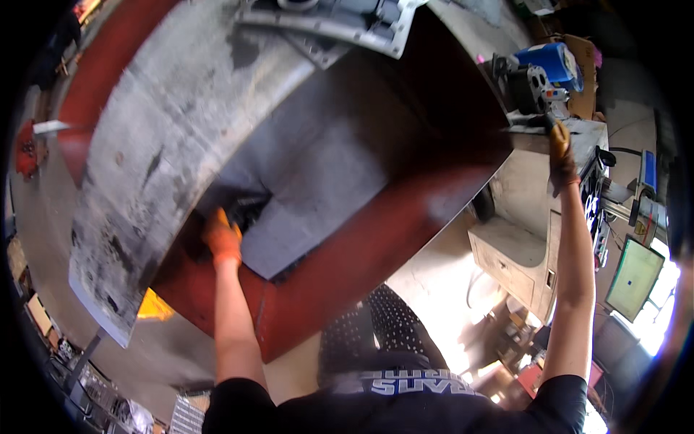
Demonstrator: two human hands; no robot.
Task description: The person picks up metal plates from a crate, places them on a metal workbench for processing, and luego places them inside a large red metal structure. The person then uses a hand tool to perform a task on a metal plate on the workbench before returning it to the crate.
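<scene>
My left hand (223, 240), in an orange glove, reaches over the near wall of a large dark-red metal box (376, 217). Its fingers look bunched at a blackened, blurred part (246, 208) inside; what they hold is hidden. A loose grey sheet (311, 210) lies in the box beside that hand. Far out to the right, my right hand (562, 155) wears a stained orange-brown glove. The fingers are closed at the end of a pale workbench (589, 136), near a small dark thing I cannot make out.
A worn grey metal table top (166, 137) borders the box on its left. Metal castings (340, 22) rest at its far end. At the right stand a blue container (551, 64), a machine part (531, 88), a whitish basin-like cabinet (510, 249) and a monitor (634, 278).
</scene>
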